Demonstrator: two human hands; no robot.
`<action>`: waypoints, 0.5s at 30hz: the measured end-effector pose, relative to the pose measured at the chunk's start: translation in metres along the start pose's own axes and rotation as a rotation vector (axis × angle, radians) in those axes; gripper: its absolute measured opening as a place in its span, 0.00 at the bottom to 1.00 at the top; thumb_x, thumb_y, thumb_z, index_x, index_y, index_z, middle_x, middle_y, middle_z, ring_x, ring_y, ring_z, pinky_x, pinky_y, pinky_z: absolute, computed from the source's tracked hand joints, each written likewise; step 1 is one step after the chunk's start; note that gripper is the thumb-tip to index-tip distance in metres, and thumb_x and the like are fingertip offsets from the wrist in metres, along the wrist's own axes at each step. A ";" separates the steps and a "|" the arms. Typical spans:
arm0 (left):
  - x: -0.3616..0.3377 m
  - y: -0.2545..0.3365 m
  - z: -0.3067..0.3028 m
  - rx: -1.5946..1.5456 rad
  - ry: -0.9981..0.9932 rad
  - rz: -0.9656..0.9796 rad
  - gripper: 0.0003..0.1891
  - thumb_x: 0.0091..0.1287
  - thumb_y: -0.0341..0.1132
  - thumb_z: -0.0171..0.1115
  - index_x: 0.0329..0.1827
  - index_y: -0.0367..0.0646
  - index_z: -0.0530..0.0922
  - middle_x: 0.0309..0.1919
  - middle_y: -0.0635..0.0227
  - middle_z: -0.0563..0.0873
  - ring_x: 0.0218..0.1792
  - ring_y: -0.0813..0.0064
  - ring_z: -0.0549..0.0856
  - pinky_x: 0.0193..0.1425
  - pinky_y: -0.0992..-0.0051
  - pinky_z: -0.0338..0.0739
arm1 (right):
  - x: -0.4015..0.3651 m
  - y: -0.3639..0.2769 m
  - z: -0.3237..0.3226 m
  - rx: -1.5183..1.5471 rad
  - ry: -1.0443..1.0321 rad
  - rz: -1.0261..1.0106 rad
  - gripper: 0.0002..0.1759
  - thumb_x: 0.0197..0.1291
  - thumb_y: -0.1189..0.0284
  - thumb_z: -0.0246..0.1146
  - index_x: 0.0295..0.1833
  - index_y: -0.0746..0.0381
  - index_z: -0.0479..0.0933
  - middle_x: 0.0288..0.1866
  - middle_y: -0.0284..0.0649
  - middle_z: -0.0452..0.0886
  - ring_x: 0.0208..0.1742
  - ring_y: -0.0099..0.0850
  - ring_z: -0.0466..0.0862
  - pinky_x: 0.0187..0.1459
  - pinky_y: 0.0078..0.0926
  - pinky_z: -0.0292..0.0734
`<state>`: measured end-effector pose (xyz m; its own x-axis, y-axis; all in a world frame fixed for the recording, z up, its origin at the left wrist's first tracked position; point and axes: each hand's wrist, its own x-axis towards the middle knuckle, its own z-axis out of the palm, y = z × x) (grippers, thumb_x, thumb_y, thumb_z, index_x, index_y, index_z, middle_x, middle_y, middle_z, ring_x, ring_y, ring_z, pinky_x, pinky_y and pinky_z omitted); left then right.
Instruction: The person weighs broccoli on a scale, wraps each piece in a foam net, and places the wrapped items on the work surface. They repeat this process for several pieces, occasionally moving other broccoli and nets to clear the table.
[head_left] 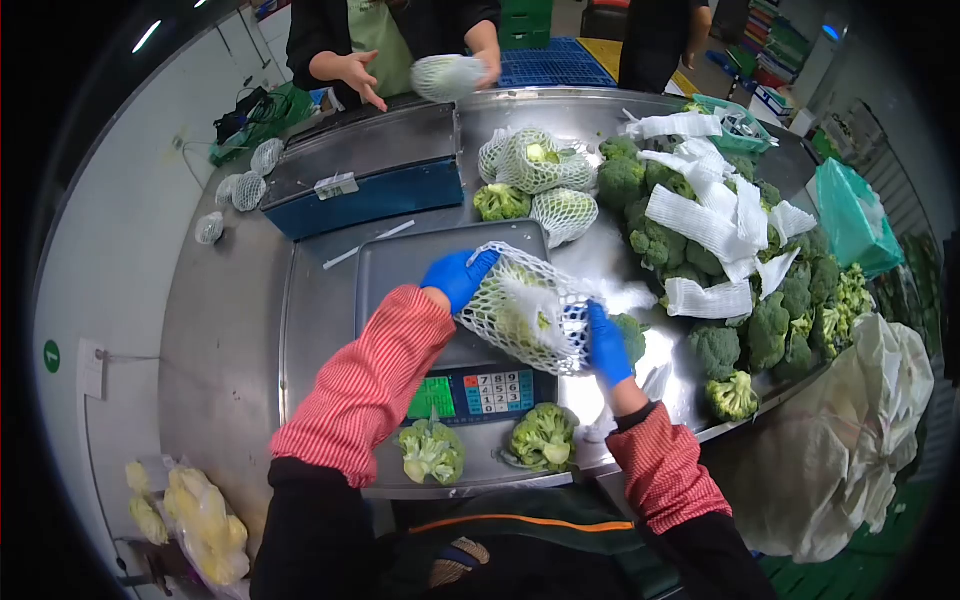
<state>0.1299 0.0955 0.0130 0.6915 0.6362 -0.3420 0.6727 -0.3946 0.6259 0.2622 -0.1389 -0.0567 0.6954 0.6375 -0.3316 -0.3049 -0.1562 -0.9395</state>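
While my left hand [460,279] clamps the foam net [574,345] at ten o'clock and my right hand [608,348] at four, I should pull evenly, not squeezing the broccoli [516,322].

Keypad [495,391] on the scale [540,388], on the near side of the hands, toward the wearer: white keys read 7 8 9, 4 5 6, 1 2 3, with 0 below. Green display [431,398] left of the keys: digits too blurred to read. Far left of the left hand [462,280], round green sign [52,354] on the white wall [110,270]: white "1". Beyond that hand, pale label [336,186] on the blue-sided box [365,195]: print too small to read.
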 end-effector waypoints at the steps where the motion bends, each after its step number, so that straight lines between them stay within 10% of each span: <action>1: 0.024 -0.010 0.008 0.073 -0.120 -0.104 0.38 0.65 0.64 0.44 0.53 0.32 0.75 0.43 0.48 0.83 0.45 0.59 0.83 0.53 0.68 0.73 | -0.004 -0.006 0.016 0.029 0.004 -0.021 0.28 0.67 0.49 0.48 0.37 0.64 0.78 0.23 0.31 0.76 0.23 0.19 0.71 0.27 0.22 0.68; 5: -0.009 -0.025 0.020 -0.797 -0.366 -0.176 0.39 0.67 0.66 0.32 0.60 0.40 0.71 0.54 0.57 0.80 0.54 0.61 0.79 0.59 0.67 0.72 | -0.026 -0.021 0.020 -0.176 0.046 -0.250 0.27 0.68 0.54 0.46 0.41 0.67 0.79 0.25 0.33 0.78 0.25 0.23 0.73 0.31 0.27 0.71; 8: -0.090 -0.010 0.011 -1.280 -0.506 -0.122 0.38 0.67 0.66 0.33 0.64 0.40 0.67 0.60 0.58 0.74 0.59 0.63 0.75 0.65 0.64 0.68 | -0.066 -0.047 0.009 -0.134 -0.117 0.040 0.19 0.69 0.61 0.46 0.48 0.65 0.75 0.37 0.39 0.82 0.35 0.27 0.82 0.39 0.22 0.76; 11: -0.153 -0.033 0.043 -1.533 -0.418 -0.250 0.34 0.69 0.60 0.39 0.63 0.40 0.67 0.59 0.57 0.75 0.58 0.62 0.76 0.66 0.62 0.67 | -0.114 -0.077 0.011 0.550 -0.289 0.547 0.17 0.69 0.62 0.46 0.43 0.62 0.76 0.32 0.36 0.82 0.30 0.25 0.81 0.37 0.23 0.76; 15: -0.206 -0.027 0.052 -1.736 -0.396 -0.375 0.28 0.71 0.53 0.44 0.63 0.39 0.68 0.57 0.58 0.77 0.55 0.64 0.78 0.64 0.65 0.69 | -0.141 -0.040 0.002 0.287 -0.507 0.764 0.24 0.70 0.59 0.45 0.64 0.64 0.66 0.55 0.39 0.78 0.53 0.28 0.79 0.57 0.24 0.72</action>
<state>-0.0169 -0.0592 0.0298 0.7740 0.2392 -0.5862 -0.0376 0.9416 0.3346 0.1749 -0.2213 0.0276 -0.1008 0.7007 -0.7063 -0.7535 -0.5173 -0.4058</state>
